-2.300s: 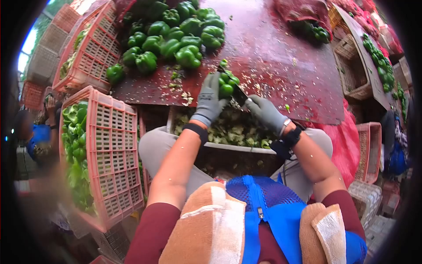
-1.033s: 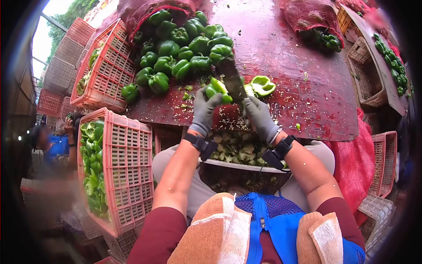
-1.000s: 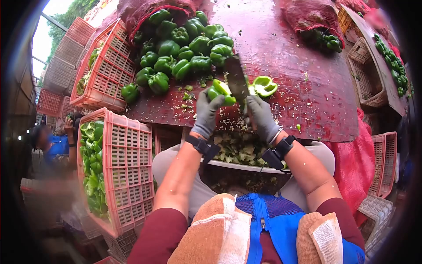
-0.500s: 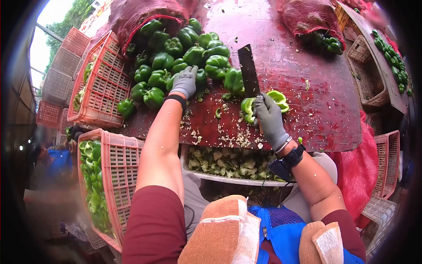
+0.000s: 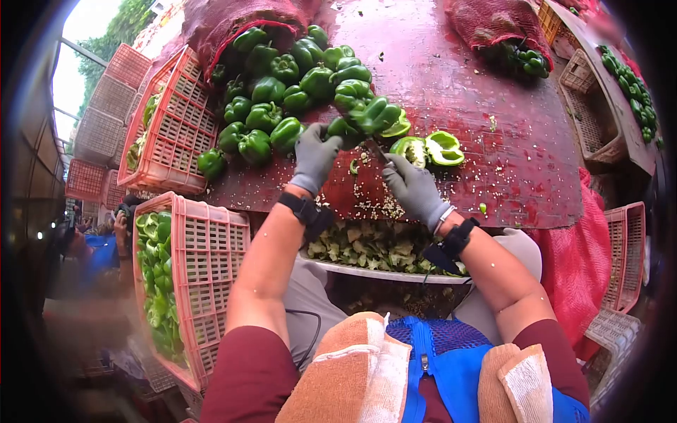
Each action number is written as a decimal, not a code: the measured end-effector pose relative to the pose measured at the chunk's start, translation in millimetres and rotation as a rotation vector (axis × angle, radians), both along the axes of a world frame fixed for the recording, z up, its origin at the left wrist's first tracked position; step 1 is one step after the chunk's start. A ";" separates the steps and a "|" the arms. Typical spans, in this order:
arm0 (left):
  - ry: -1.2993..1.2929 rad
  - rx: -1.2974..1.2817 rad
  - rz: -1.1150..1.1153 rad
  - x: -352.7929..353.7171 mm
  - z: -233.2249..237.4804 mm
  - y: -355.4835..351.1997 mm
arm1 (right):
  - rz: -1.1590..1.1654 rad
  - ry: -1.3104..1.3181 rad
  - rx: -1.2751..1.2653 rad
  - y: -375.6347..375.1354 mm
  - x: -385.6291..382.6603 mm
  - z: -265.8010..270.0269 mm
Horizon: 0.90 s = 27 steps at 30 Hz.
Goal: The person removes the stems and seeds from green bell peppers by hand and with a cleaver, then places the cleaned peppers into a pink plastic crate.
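Observation:
My left hand (image 5: 315, 158), in a grey glove, has its fingers closed on a green bell pepper (image 5: 343, 132) at the near side of the pile. Gripped in my gloved right hand (image 5: 416, 187) is a knife (image 5: 375, 149); its blade points up and left toward that pepper and is seen nearly edge-on. Another whole pepper (image 5: 379, 115) overlaps the blade's far end. Just beyond my right hand lie cut pepper halves, one with pale seeds (image 5: 411, 150) and one hollow (image 5: 445, 148).
Whole peppers (image 5: 268, 90) spill from a red mesh sack (image 5: 243, 13) onto the seed-strewn red table (image 5: 508, 162). A crate (image 5: 211, 275) of cut peppers stands at my left. Below the table edge sits a tray of trimmings (image 5: 367, 247). Another sack (image 5: 486, 25) lies far right.
My left hand has drawn back from the pile toward me and now holds a pepper. The knife has swung down from upright to point left, and my right hand has shifted slightly left and nearer.

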<state>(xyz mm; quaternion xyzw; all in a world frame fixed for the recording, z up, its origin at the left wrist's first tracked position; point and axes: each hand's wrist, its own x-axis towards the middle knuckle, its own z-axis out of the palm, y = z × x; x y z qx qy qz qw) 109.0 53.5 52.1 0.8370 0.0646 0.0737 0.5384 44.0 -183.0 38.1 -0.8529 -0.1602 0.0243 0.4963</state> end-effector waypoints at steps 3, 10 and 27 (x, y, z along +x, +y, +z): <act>-0.055 -0.195 -0.027 -30.8 0.4 -7.8 | -0.023 0.246 0.281 3.4 1.4 -29.8; 0.130 -0.101 -0.308 -36.7 -9.7 -20.5 | -0.186 0.554 0.645 -5.0 0.9 3.6; -0.088 0.288 -0.050 87.7 -1.6 -6.2 | -0.070 -0.065 0.562 -22.1 23.6 50.9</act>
